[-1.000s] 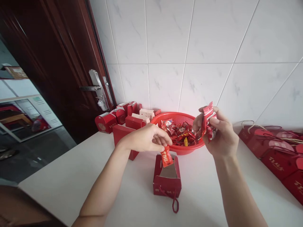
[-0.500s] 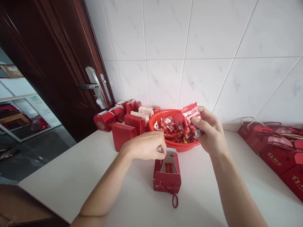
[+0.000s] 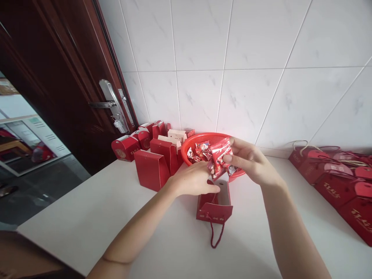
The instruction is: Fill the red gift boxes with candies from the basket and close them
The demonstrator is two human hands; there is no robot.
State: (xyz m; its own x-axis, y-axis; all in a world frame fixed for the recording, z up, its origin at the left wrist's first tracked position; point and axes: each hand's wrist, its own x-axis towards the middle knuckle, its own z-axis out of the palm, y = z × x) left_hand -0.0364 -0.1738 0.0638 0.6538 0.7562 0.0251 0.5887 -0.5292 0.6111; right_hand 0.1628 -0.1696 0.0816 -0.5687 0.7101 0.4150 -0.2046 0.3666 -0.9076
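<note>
A small red gift box (image 3: 213,213) with a dark red cord handle lies on the white table with its top open. My left hand (image 3: 194,180) grips its left side, the thumb reaching over the opening; its other fingertips are partly hidden. Several red-wrapped candies (image 3: 221,155) are pinched between the thumb and fingers of my right hand (image 3: 248,161), just above the box's far end. Behind both hands stands a red plastic basket (image 3: 186,145) holding many wrapped candies (image 3: 200,151).
Red and pink boxes (image 3: 149,168) stand in a cluster left of the basket. Red gift bags (image 3: 331,186) with cord handles line the right side. A tiled wall (image 3: 197,97) rises behind the table (image 3: 116,209). The dark door (image 3: 72,77) is at left, above a cardboard box (image 3: 31,255).
My right hand has brought the candies left and down, closer to the gift box. My left hand has moved right onto the box, which has shifted right and away from me; its near flap stands wider.
</note>
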